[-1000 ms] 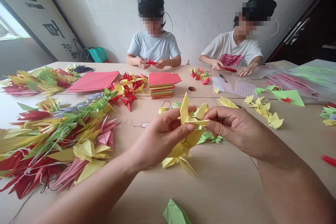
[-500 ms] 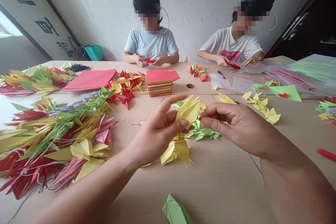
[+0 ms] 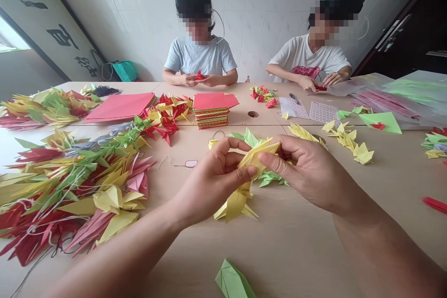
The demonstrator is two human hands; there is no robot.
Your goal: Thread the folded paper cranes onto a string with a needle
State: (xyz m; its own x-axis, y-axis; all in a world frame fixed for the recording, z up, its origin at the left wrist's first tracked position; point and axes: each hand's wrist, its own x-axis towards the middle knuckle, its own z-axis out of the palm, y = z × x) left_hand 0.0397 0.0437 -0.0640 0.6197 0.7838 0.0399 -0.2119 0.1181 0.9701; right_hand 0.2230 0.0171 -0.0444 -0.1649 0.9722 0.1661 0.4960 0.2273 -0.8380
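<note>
Between both hands, above the middle of the table, is a yellow folded-paper crane (image 3: 256, 156). My left hand (image 3: 223, 174) pinches its left side between thumb and fingers. On its right side the thumb and fingers of my right hand (image 3: 296, 163) are closed on it too. Just below hang more yellow paper cranes (image 3: 239, 202), partly hidden by the left hand. Green paper cranes (image 3: 270, 178) lie behind the hands, and a single green folded piece (image 3: 233, 279) lies at the near edge. Whether a needle or thread is in my fingers cannot be seen.
A heap of strung coloured cranes (image 3: 87, 177) covers the left side. Red paper sheets (image 3: 120, 106) and a paper stack (image 3: 211, 118) stand farther back. A row of yellow cranes (image 3: 349, 142) lies right. Across the table (image 3: 296, 242) two people (image 3: 200, 58) handle red folded paper.
My right hand has moved left from a pinch beside the yellow crane onto the crane itself. The crane has tilted to the right, and the cranes below have turned.
</note>
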